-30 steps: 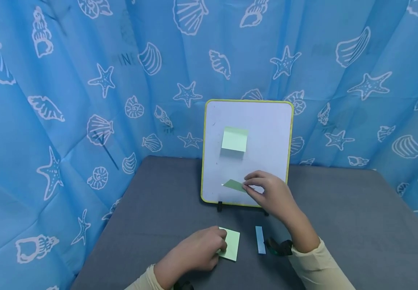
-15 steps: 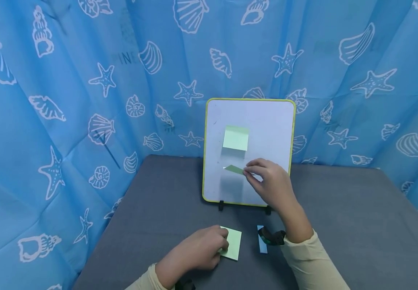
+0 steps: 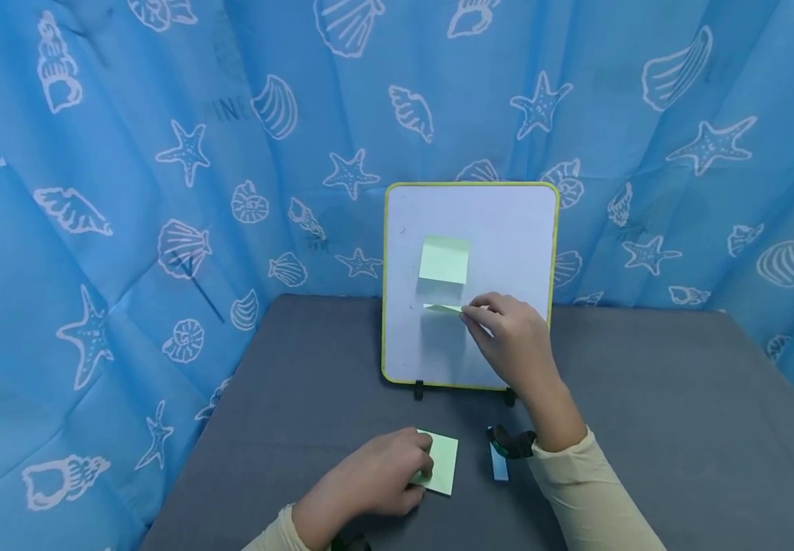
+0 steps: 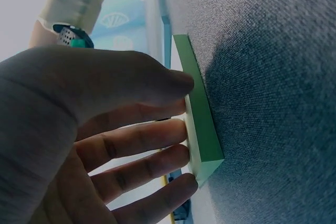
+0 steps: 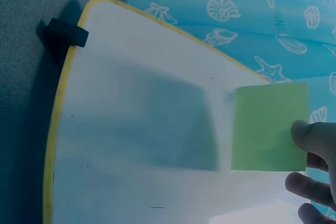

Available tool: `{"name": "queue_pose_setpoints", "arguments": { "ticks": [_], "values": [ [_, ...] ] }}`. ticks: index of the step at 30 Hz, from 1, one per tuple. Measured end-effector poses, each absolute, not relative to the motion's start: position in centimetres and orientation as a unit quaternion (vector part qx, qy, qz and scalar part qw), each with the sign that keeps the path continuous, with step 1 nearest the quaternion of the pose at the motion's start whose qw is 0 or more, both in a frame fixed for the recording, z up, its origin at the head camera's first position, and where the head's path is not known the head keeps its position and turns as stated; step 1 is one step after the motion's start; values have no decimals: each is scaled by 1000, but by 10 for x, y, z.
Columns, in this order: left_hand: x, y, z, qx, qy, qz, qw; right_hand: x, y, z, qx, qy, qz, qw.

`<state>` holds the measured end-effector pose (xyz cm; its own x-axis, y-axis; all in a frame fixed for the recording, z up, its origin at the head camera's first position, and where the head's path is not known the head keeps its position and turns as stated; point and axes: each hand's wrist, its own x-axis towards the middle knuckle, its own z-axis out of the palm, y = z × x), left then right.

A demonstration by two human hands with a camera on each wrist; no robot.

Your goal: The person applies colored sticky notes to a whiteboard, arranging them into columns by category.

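Note:
My right hand [image 3: 512, 340] pinches a single light green sticky note [image 5: 265, 129] by its edge, thumb on one side and fingers on the other. In the head view this note appears nearly edge-on in front of the whiteboard [image 3: 507, 237]. A little above it, another green sticky note [image 3: 444, 262] is stuck to the board, its lower edge standing off the surface. On the table, my left hand [image 3: 385, 472] holds the green sticky note pad [image 3: 444, 465], fingertips on its top and thumb [image 4: 178, 84] at its side edge.
A narrow blue strip [image 3: 499, 464] lies right of the pad, partly hidden by the right wrist strap [image 3: 510, 442]. Small black feet [image 3: 418, 390] support the whiteboard on the grey table [image 3: 617, 398]. A blue shell-print curtain [image 3: 342, 115] hangs behind.
My right hand has risen along the whiteboard with the sticky note, which has tipped to nearly edge-on. My left hand stays on the pad. The head view has shifted slightly.

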<state>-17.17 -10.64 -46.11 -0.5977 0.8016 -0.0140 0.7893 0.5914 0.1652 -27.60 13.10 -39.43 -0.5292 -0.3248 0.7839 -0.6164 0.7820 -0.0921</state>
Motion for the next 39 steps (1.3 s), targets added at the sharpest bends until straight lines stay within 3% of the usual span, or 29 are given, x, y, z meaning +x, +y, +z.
{"name": "queue_pose_setpoints", "arguments": {
  "ticks": [12,17,20,24,27,39],
  "values": [
    [-179,-110,-456,422,890,144,96,-281,129,-401,279,-860,167,393],
    [-187,-121,-437,386,885,232,120,-283,126,-405,279,-863,164,389],
    [-193,-128,-415,371,882,285,57,-283,126,-406,276,-864,164,387],
    [-199,-127,-389,366,864,334,-84,-282,127,-408,275,-869,168,376],
    [-207,-120,-379,352,854,358,-135,-282,128,-409,279,-870,169,370],
    [-253,-93,-396,252,882,375,-132,-282,125,-413,297,-871,165,355]
  ]
}}
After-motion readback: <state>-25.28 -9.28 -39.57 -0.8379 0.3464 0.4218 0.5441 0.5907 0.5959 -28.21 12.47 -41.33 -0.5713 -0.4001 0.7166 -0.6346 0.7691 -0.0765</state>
